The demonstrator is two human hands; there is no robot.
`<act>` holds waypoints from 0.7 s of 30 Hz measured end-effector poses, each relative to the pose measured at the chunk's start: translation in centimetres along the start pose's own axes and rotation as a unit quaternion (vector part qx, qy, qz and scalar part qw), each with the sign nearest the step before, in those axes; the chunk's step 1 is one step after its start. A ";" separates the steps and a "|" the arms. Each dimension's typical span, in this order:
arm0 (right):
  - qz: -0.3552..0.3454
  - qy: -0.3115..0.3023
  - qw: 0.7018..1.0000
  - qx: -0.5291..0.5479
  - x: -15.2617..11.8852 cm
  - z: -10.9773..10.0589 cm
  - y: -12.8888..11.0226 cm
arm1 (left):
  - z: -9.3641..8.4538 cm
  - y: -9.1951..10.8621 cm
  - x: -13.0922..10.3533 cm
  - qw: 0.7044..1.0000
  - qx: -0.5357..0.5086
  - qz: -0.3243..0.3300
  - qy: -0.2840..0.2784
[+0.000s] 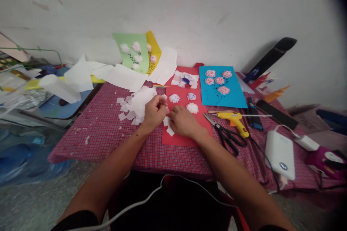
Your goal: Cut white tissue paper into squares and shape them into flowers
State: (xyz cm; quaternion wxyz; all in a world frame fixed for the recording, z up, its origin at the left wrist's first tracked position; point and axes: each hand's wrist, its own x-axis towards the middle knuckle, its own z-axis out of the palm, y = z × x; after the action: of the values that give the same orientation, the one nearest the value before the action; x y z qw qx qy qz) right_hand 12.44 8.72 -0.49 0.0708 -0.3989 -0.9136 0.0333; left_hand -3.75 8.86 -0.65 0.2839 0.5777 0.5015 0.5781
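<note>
My left hand [155,111] is closed, fingertips pinched together above the left edge of a red card [187,138]. A small white bit shows at its fingertips, but I cannot make out what they hold. My right hand [183,120] rests low over the card, its curled fingers pressed on white tissue paper pieces [168,128] and partly hiding them. Just beyond lie a ruffled white paper flower [192,108] and two purple-speckled ones, a left flower [174,98] and a right flower [191,96]. Left of my left hand is a heap of white paper squares [139,101].
Black-handled scissors [227,135], a yellow glue gun [233,119] and a white power bank [280,155] lie at the right. A blue flower card [235,88] is behind them. Green flower card [132,52] and white sheets [124,77] stand near the wall. A white cable [141,202] crosses my lap.
</note>
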 end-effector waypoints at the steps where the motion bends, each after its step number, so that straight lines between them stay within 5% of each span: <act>1: 0.001 0.000 1.000 0.001 0.0 0.0 0.0 | 0.0 -0.1 0.0 1.000 -0.001 -0.002 -0.002; 12: 0.050 -0.002 0.998 0.032 0.3 -0.1 -0.3 | 0.2 -0.6 0.1 1.000 -0.017 -0.002 -0.014; 21: 0.136 0.128 0.966 0.181 -0.2 -0.3 1.1 | -0.1 -0.4 0.4 0.998 -0.045 -0.042 -0.034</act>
State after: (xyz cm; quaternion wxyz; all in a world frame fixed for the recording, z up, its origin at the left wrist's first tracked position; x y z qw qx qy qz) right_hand 13.37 9.32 -0.33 0.2528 -0.5012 -0.8127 0.1564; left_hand -3.99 9.33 -0.89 0.3506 0.5622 0.4889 0.5674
